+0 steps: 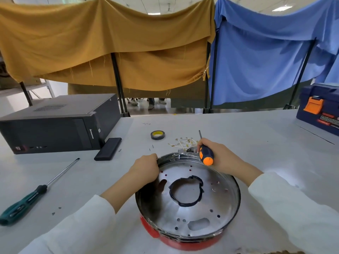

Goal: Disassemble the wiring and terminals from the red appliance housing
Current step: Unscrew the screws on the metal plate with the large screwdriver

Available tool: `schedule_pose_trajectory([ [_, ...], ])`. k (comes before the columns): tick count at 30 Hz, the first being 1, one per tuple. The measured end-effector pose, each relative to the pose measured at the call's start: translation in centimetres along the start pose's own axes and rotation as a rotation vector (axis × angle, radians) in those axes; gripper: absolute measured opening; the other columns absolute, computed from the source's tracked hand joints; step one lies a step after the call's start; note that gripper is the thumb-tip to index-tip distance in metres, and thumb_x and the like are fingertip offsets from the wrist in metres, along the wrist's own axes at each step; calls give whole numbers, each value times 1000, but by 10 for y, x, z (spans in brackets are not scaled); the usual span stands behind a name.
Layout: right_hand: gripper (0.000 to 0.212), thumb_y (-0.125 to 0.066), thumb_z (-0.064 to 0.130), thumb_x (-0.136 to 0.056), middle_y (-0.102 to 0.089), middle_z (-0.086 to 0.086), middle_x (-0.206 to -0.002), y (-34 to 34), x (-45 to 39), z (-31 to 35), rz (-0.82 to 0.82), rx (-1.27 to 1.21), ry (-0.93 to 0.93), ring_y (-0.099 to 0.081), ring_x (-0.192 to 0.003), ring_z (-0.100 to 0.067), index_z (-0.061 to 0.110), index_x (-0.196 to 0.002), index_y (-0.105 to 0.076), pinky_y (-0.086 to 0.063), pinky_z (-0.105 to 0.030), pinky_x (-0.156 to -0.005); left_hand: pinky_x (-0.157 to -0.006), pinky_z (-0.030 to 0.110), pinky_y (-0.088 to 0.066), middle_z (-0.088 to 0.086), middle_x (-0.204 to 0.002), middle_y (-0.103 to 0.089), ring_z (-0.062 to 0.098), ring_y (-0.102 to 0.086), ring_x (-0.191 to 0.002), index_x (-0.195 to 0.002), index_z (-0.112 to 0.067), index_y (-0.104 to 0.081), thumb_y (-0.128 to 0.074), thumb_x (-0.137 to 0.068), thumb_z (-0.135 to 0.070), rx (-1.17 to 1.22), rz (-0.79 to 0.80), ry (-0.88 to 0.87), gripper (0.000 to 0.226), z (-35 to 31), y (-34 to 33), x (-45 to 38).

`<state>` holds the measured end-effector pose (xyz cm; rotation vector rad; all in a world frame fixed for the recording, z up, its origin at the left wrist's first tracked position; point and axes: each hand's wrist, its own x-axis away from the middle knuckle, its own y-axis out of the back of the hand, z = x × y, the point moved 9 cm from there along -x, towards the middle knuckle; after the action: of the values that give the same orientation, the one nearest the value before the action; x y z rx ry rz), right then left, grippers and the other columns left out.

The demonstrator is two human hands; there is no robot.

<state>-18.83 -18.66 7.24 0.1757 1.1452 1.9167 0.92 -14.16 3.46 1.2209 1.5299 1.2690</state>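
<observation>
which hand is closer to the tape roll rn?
Right. The right hand, gripping the orange-black screwdriver, sits just right of and nearer the camera than the tape roll. The left hand grips the housing's metal rim, farther toward the camera.

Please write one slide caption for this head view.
Left hand grips red housing rim; right hand holds orange screwdriver.

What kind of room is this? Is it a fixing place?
Probably a repair workshop: a toolbox sits on the workbench, a spare screwdriver lies ready, and a computer waits nearby.
</observation>
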Motion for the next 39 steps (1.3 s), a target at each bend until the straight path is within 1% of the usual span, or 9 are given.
schedule_pose_trajectory([
  [4,26,-53,0,-81,-57,13,-84,-9,-5,0,13,31,-3,-54,-80,-17,20,-97,-54,-43,-29,-73,-74,28,-40,9,-114,-57,24,-52,-92,-101,-14,-48,-37,-93,-18,-60,102,17,14,0,-2,3],
  [9,29,-60,3,-81,-62,10,-91,-7,-7,-2,-5,-8,-7,-58,-85,-18,28,-95,-53,-48,-34,-78,-87,30,-44,4,-120,-60,23,-55,-108,-121,-19,-51,-50,-93,-34,151,66,-122,32,-26,0,-8],
  [14,22,-65,53,-82,-63,19,-93,14,-7,-7,-154,-8,-85,-61,-87,-9,45,-95,-49,-51,-32,-75,-80,30,-44,0,-114,-63,22,-55,-105,-108,-24,-59,-54,-91,-30,184,-46,-146,18,-35,-6,-17],
  [17,28,-57,67,-78,-64,18,-81,34,-7,-2,-265,47,-82,-61,-77,-3,44,-92,-49,-48,-26,-65,-75,28,-42,-2,-110,-65,22,-58,-102,-105,-29,-62,-57,-89,-29,215,-97,-145,16,-34,-5,-17],
  [19,31,-57,64,-81,-65,13,-68,47,-10,1,-330,15,-112,-62,-68,-5,34,-91,-55,-47,-28,-63,-74,27,-42,-2,-108,-66,22,-58,-101,-105,-29,-63,-58,-88,-28,222,-110,-147,17,-34,-4,-17],
  [22,41,-55,55,-87,-57,16,-46,64,-14,14,-401,10,-135,-57,-55,2,20,-67,-58,-38,-23,-57,-76,28,-44,-2,-107,-67,23,-59,-100,-104,-29,-63,-59,-87,-26,234,-116,-141,18,-35,-2,-16],
  [27,50,-54,48,-89,-50,-1,-44,83,-5,50,-574,-59,22,-52,-49,-15,8,-59,-52,-45,-33,-56,-70,26,-39,-3,-101,-67,21,-58,-95,-98,-31,-63,-58,-88,-27,240,-127,-119,12,-33,-3,-14],
  [31,42,-63,31,-90,-47,10,-43,86,1,62,-668,-167,102,-47,-47,-6,22,-54,-42,-34,-12,-47,-70,26,-39,-3,-101,-67,21,-59,-95,-100,-33,-63,-58,-87,-27,252,-128,-108,15,-33,-3,-13],
  [39,37,-64,31,-87,-48,3,-48,77,1,57,-649,-132,80,-50,-51,-9,21,-58,-44,-36,-14,-48,-70,26,-38,-2,-102,-67,23,-58,-95,-99,-33,-63,-58,-88,-28,238,-131,-101,13,-32,-4,-14],
])
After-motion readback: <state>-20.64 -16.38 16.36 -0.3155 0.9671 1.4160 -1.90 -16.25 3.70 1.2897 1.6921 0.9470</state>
